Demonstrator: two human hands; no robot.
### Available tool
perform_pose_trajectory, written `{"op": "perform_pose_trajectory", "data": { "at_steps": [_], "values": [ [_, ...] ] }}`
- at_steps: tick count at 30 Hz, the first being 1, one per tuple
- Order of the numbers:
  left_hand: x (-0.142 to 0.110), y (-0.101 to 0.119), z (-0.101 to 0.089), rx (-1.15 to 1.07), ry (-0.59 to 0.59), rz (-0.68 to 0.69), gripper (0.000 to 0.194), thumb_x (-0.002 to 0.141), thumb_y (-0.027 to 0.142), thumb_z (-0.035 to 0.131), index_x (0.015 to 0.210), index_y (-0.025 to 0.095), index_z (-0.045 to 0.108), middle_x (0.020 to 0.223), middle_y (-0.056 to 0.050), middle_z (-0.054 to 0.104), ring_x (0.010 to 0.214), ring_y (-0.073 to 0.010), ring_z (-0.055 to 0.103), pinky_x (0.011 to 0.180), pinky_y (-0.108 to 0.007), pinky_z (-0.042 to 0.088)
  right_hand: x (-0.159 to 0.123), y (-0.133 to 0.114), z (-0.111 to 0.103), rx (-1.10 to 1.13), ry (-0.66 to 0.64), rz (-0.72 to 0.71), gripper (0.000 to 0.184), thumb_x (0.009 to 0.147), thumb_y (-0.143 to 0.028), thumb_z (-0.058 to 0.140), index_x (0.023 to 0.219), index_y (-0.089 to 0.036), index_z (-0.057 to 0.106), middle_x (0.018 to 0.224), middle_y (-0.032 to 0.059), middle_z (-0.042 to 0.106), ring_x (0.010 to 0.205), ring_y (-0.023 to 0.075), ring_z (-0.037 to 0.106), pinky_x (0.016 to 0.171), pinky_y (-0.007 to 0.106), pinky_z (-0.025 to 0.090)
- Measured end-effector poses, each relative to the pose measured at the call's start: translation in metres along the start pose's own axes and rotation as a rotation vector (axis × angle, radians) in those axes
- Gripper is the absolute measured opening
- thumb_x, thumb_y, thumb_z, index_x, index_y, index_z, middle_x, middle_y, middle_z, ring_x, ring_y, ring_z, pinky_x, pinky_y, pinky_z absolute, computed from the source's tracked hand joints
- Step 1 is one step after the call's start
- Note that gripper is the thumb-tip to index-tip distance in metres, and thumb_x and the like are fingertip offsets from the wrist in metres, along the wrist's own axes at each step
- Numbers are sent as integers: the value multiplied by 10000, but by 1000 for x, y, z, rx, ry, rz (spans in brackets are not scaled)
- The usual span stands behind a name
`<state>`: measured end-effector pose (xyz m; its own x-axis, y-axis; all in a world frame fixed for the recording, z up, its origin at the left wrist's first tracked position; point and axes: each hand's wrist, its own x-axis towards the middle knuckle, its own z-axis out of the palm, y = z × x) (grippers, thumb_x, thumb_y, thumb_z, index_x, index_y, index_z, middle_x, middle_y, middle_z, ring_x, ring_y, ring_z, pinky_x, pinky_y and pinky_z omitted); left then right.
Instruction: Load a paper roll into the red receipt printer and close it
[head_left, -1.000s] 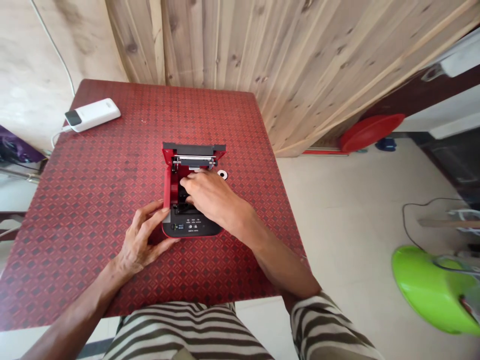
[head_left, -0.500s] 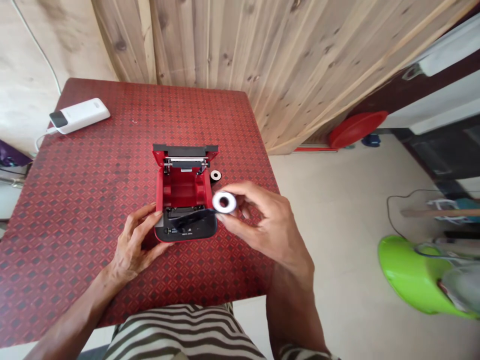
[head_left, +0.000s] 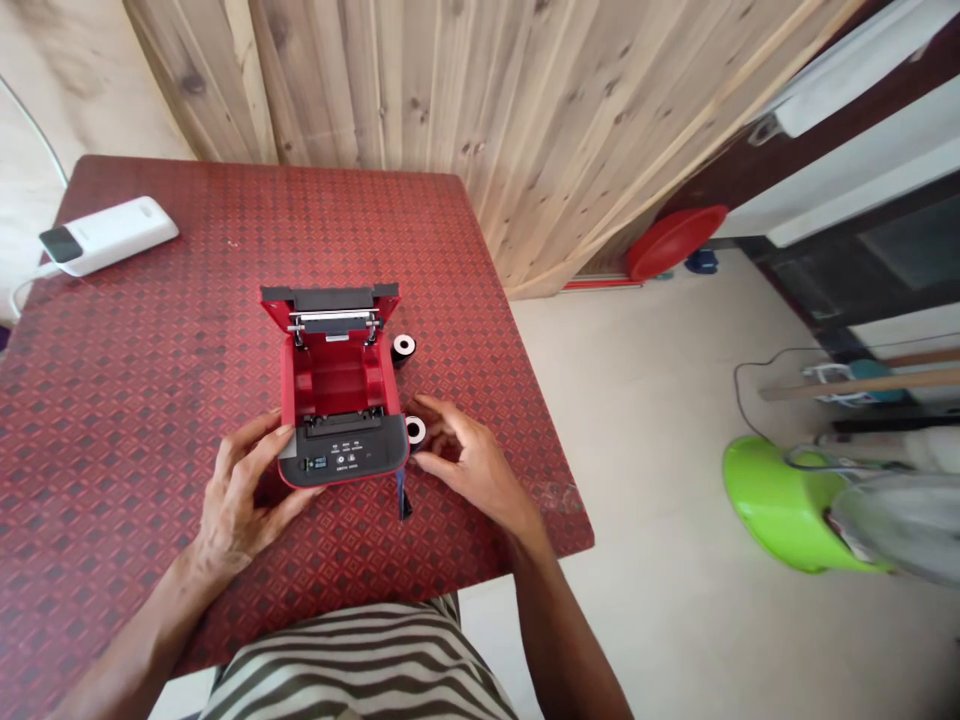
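A small red printer (head_left: 337,400) with a black front panel stands on the red patterned table (head_left: 150,350), its lid tipped open and its red bay empty. My left hand (head_left: 236,490) grips the printer's front left corner, fingers on the side and thumb at the front. My right hand (head_left: 465,465) rests on the table just right of the printer, its thumb and fingers curled round a small white-faced roll (head_left: 415,431). A dark strip (head_left: 403,495) trails from that roll toward me. A second small roll (head_left: 403,346) lies beside the printer's hinge.
A white power bank (head_left: 105,232) with a cable lies at the table's far left. A wooden plank wall (head_left: 450,90) stands behind the table. On the floor to the right are a green plastic object (head_left: 787,505), a red lid (head_left: 671,240) and a cable.
My right hand lifted the roll out of the printer's bay, carried it right and lowered it onto the table beside the printer. My left hand stayed on the printer.
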<state>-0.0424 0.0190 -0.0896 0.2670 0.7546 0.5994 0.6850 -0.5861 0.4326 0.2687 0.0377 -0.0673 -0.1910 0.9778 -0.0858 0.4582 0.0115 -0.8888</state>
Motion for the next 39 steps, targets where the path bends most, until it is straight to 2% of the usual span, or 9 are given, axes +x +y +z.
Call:
{"op": "perform_pose_trajectory", "data": {
  "at_steps": [5,10,13,18,24,28,31,35,39],
  "values": [
    [1,0,-1,9,-2,12,846,839,313,850,1567,249,423,1390,-164,626,1252,-284,665,974,-420,643,36,7,-33,-51,109,-37,254,913,-267,687,1140,-186,767,997,64,787,852,183,713,787,342,551],
    [2,1,-1,2,-4,8,832,846,312,839,1566,255,426,1386,-168,631,1242,-296,669,958,-432,650,95,15,-17,-1,31,-93,555,864,-235,738,1409,-203,641,1225,101,756,820,155,670,841,360,545],
    [1,0,0,4,-4,11,820,851,311,832,1563,243,429,1389,-174,627,1246,-299,668,951,-425,652,115,18,-6,-36,-23,-101,485,844,-223,748,1325,-199,693,1189,75,766,812,146,646,860,350,530],
    [1,0,1,-10,-9,10,790,858,316,824,1546,218,449,1387,-179,623,1241,-294,669,956,-410,647,106,10,-22,113,-13,-129,363,837,-329,789,1172,-196,739,1152,64,770,1064,203,696,965,379,529],
    [1,3,2,-19,4,6,808,855,318,828,1555,232,434,1394,-171,620,1239,-287,672,971,-404,640,64,-65,-57,165,-285,-231,457,927,-413,764,1331,-228,653,1121,51,767,912,179,717,794,331,586],
    [0,4,2,-17,-19,2,804,863,337,822,1557,228,430,1382,-170,624,1231,-283,675,985,-406,638,62,-109,-31,-351,-237,-444,254,959,-189,722,1204,-202,656,1093,50,752,994,194,696,904,358,564],
    [0,4,0,-11,-25,-11,790,878,351,804,1562,250,420,1372,-153,630,1220,-274,682,987,-402,640,72,-120,1,-725,-274,-459,203,967,-37,606,1118,-161,664,1031,84,749,1024,224,686,874,351,539],
    [1,5,-1,-22,-37,1,787,907,346,770,1586,237,386,1376,-164,623,1261,-275,663,1004,-402,636,86,-124,29,-948,-355,-391,258,985,-4,498,1143,-117,667,970,125,761,929,237,718,726,319,501],
    [1,6,-1,-41,-41,14,790,920,335,755,1597,207,369,1395,-184,598,1292,-269,640,1018,-389,626,97,-125,37,-1027,-422,-361,306,978,11,468,1154,-97,694,937,154,772,895,245,746,727,326,506]
  ]
}}
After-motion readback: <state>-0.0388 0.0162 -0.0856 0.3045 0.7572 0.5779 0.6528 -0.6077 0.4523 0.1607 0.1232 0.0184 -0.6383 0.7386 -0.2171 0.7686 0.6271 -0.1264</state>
